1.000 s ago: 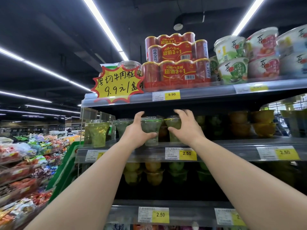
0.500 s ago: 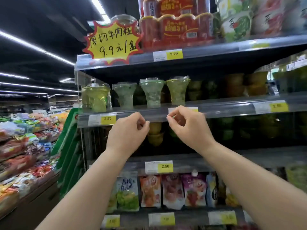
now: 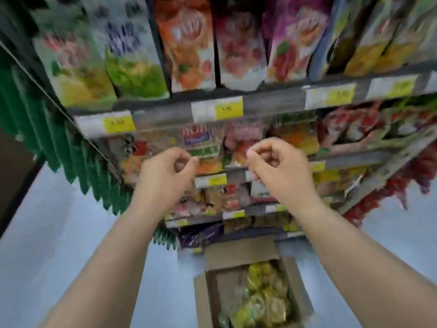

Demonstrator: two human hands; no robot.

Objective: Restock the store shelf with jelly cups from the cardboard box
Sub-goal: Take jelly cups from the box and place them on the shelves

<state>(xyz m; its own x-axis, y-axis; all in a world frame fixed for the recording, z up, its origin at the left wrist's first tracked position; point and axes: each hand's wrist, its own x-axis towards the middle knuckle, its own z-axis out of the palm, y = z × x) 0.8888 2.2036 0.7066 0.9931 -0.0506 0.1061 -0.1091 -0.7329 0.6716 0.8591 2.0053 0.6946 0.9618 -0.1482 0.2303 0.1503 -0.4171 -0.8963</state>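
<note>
An open cardboard box [image 3: 238, 254] stands on the floor at the foot of the shelves, low in the head view. Several yellow-green jelly cups [image 3: 264, 294] fill it, blurred by motion. My left hand [image 3: 165, 171] and my right hand [image 3: 276, 166] hang side by side in the air above the box, in front of the lower shelves. Both have loosely curled fingers and hold nothing. The shelf with the jelly cups is above the frame, out of view.
Shelf rails [image 3: 165, 114] with yellow price tags run across the view, stocked with colourful snack pouches [image 3: 189, 48]. A green slatted panel [image 3: 47, 138] closes the rack's left end. Pale blue floor [image 3: 59, 233] lies left and right of the box.
Both hands let go of the jelly cups on the shelf and drew back and down. My view swung from the upper shelves down to the box on the floor.
</note>
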